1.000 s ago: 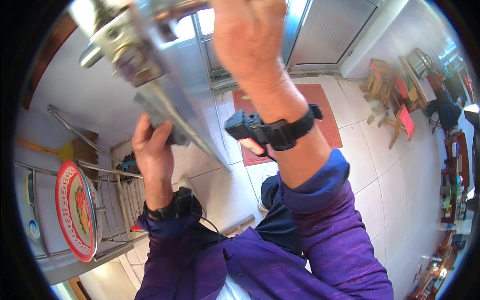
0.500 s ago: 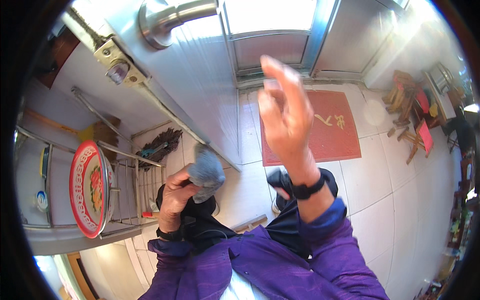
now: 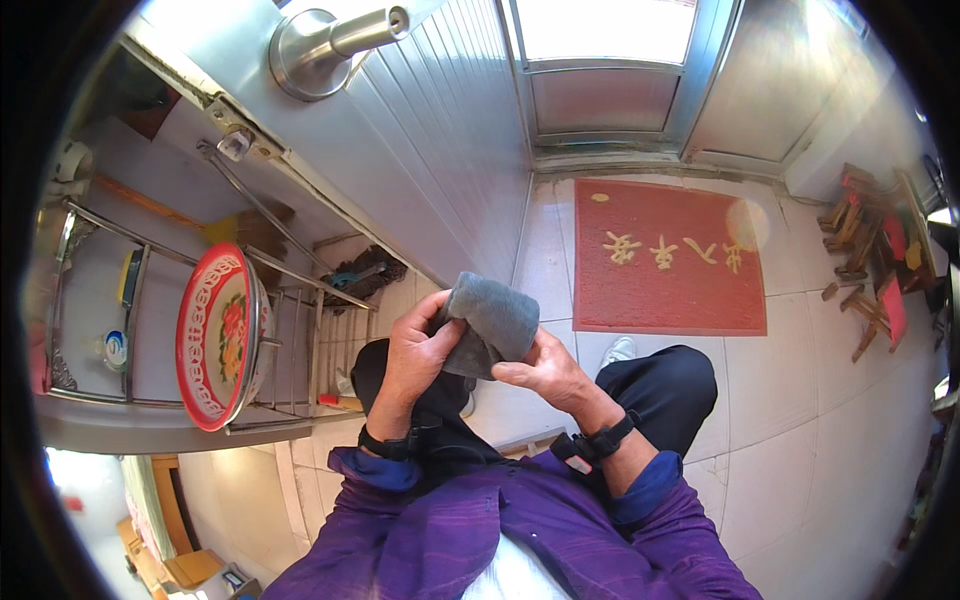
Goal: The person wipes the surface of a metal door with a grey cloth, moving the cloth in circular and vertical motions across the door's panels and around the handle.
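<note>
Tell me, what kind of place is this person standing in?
Most likely the entryway of a home: a metal door with a lever handle, a red doormat on a tiled floor, and a wire rack holding a patterned enamel basin.

one grey cloth (image 3: 492,322), one red mat (image 3: 668,258), one enamel basin (image 3: 215,335)

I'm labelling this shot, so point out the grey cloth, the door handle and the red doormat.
grey cloth (image 3: 492,322), head view, on its folded upper face between both hands.
door handle (image 3: 345,38), head view, on the metal lever's shaft.
red doormat (image 3: 668,290), head view, on its lower middle pile.
</note>
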Available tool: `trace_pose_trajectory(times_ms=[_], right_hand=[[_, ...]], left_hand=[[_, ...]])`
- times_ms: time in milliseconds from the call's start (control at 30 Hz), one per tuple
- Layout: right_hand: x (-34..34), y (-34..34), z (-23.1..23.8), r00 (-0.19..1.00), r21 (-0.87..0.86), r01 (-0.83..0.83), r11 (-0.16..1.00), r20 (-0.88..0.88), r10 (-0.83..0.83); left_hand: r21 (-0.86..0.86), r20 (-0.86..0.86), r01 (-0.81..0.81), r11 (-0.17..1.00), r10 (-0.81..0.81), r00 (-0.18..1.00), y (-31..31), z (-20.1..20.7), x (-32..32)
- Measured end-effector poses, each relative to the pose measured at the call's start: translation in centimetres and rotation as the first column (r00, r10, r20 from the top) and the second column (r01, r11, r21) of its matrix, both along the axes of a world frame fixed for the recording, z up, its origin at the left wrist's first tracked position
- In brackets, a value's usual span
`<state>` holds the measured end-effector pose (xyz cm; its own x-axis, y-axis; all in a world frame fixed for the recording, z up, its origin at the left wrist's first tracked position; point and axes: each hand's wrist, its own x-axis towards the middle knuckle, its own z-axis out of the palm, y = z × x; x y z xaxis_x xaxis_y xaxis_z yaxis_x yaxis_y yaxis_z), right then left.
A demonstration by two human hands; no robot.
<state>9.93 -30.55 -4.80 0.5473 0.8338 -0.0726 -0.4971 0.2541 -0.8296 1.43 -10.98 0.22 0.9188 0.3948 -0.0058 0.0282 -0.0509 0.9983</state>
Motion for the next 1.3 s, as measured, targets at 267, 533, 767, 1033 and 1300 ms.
trace_pose_trajectory(times_ms=[267, 533, 767, 1033, 1300], right_hand=[[2.5, 3.5, 0.2, 0.942, -0.108, 0.334, 0.936, 0.010, -0.335], [8.6, 10.9, 10.7, 0.850, 0.227, 0.369, 0.901, 0.309, -0.426], [10.0, 19.3, 19.7, 0.374, 0.645, 0.485, 0.591, 0.458, -0.806], [10.9, 19.7, 5.4, 0.281, 0.325, 0.699, 0.637, 0.695, -0.662], [10.8, 19.3, -12.3, 0.585, -0.265, 0.743, 0.615, 0.702, -0.405]], left_hand=[[0.202, 0.279, -0.497, 0.844, 0.437, 0.855, 4.9, 1.4, 0.1], [0.232, 0.286, -0.462, 0.856, 0.394, 0.874, 7.3, 0.6, 2.6], [0.312, 0.284, -0.468, 0.827, 0.389, 0.876, 7.4, -0.1, 2.4], [0.339, 0.296, -0.532, 0.776, 0.449, 0.843, 6.9, -1.2, 2.6], [0.366, 0.365, -0.603, 0.709, 0.487, 0.794, 6.7, -2.8, 3.1]])
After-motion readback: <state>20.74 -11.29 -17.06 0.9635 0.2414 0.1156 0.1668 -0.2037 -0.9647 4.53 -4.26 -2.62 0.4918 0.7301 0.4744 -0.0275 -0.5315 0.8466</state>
